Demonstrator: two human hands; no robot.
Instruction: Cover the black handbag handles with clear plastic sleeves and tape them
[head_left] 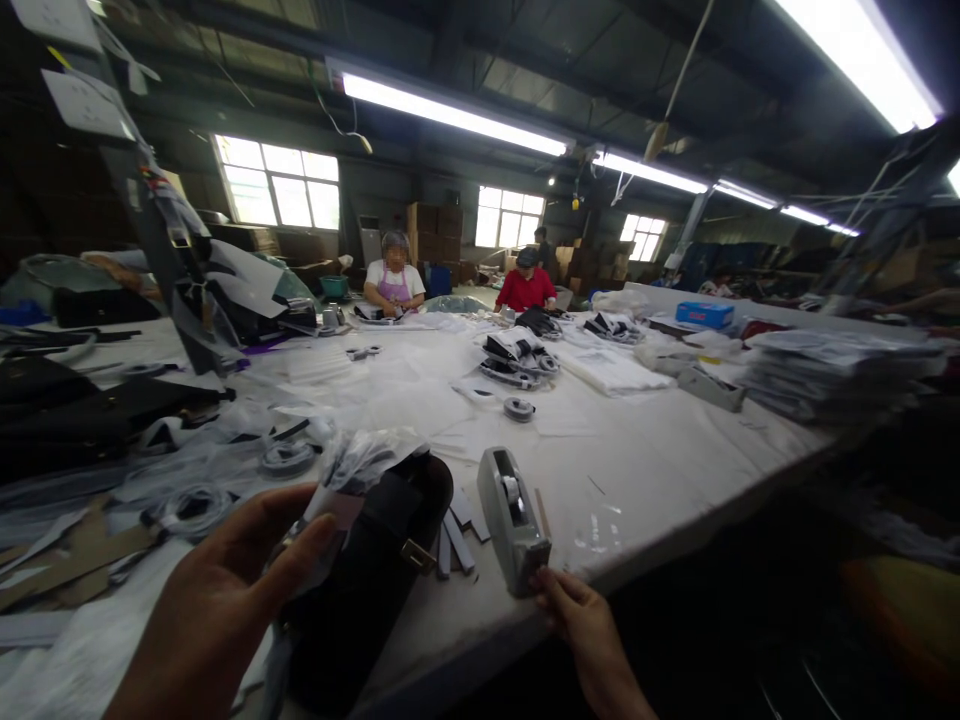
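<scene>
My left hand [247, 570] is closed around a bundle in thin whitish plastic wrap [352, 470], with the thumb across its front. Against this bundle stands a black handbag [360, 590] with a gold-coloured clasp [418, 556], tilted at the table's front edge. A grey tape dispenser [510, 525] sits just right of the bag. At its near, cutter end, thumb and finger of my right hand [577, 615] are pinched together on the tape; the strip itself is too thin to make out clearly.
Cardboard scraps [82, 550] and coiled wrapped straps [191, 505] litter the left side. White strips [457, 540] lie behind the bag. Wrapped straps [517, 360], a blue box [703, 315] and stacked plastic packs [832, 375] stand farther off. Two seated co-workers [394, 280] face me across the table [675, 460].
</scene>
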